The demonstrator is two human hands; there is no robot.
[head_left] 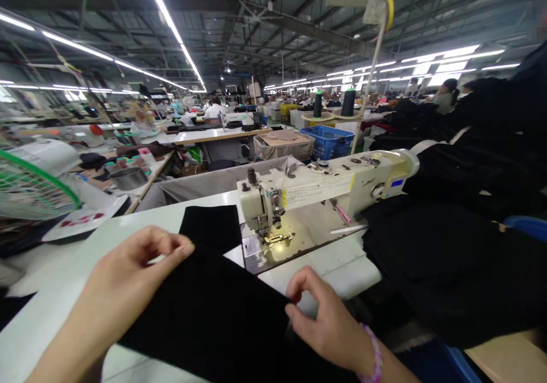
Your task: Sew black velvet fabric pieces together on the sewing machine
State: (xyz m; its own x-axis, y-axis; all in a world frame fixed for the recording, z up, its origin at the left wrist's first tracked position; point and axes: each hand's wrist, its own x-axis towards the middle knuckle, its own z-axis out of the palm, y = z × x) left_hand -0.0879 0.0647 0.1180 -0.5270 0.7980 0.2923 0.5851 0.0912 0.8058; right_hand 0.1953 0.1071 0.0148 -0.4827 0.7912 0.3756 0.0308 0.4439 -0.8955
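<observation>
A large piece of black fabric (222,314) is stretched between my two hands in front of the sewing machine (316,186). My left hand (141,269) pinches its upper left corner between thumb and fingers. At the upper right edge, my right hand (318,317), with a beaded bracelet (374,351) on the wrist, pinches the cloth. Behind the held piece, another black fabric piece (211,226) lies on the white table (102,246), left of the needle area. The machine's light shines on its metal plate, with no cloth under the needle.
A big heap of black cloth (453,257) rises at the right. At the left are a fan with a green rim (40,178) and a metal pot (128,178). Thread cones (348,104) and a blue basket (328,142) stand behind the machine. People sit farther back.
</observation>
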